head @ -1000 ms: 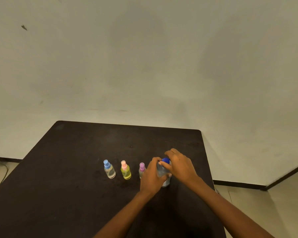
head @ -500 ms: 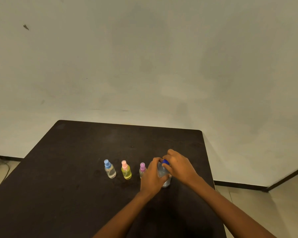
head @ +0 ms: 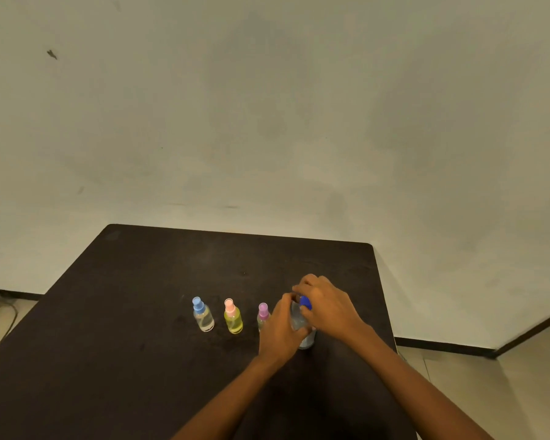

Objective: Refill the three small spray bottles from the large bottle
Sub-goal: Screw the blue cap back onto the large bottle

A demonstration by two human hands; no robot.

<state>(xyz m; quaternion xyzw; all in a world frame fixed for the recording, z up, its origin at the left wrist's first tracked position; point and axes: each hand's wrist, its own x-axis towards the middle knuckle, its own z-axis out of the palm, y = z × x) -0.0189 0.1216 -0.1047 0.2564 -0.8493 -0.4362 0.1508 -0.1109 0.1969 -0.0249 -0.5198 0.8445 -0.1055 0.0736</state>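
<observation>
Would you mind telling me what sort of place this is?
Probably a plain indoor room: bare pale wall, dark table holding small spray bottles, and a floor edged with dark skirting.

the person's left hand (head: pixel 280 331) and right hand (head: pixel 328 309) are bare, and both slim forearms (head: pixel 410 387) show bare skin throughout.

A dark tabletop (head: pixel 124 312) with rounded corners stands against a plain, scuffed off-white wall (head: pixel 267 122). Dark skirting (head: pixel 442 346) lines its foot above pale floor tiles (head: pixel 537 392), and cables (head: pixel 0 309) trail at far left.
</observation>
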